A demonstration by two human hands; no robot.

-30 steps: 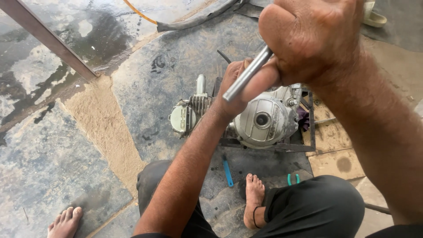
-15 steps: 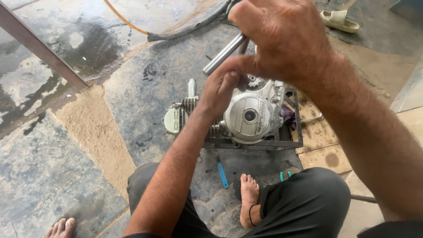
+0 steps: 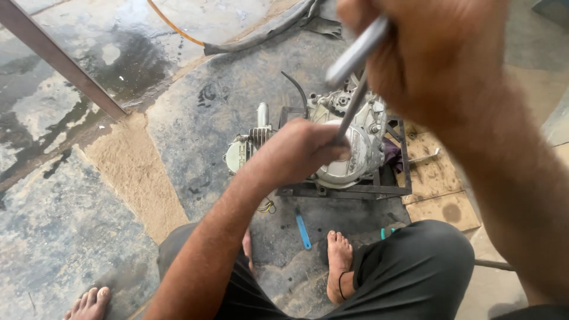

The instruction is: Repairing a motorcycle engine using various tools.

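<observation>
Up close at the upper right of the frame, the right hand (image 3: 438,53) is clenched around a silver T-handle wrench (image 3: 355,53). Its thin shaft slants down-left to the left hand (image 3: 302,151), which closes round the lower end at mid-frame. Just beneath lies the engine (image 3: 349,148), on a dark metal stand (image 3: 355,191) on the stone floor (image 3: 89,225).

A blue tool (image 3: 303,230) lies on the stone floor (image 3: 71,237), a black hose (image 3: 261,37) and orange cord (image 3: 172,26) farther off
</observation>
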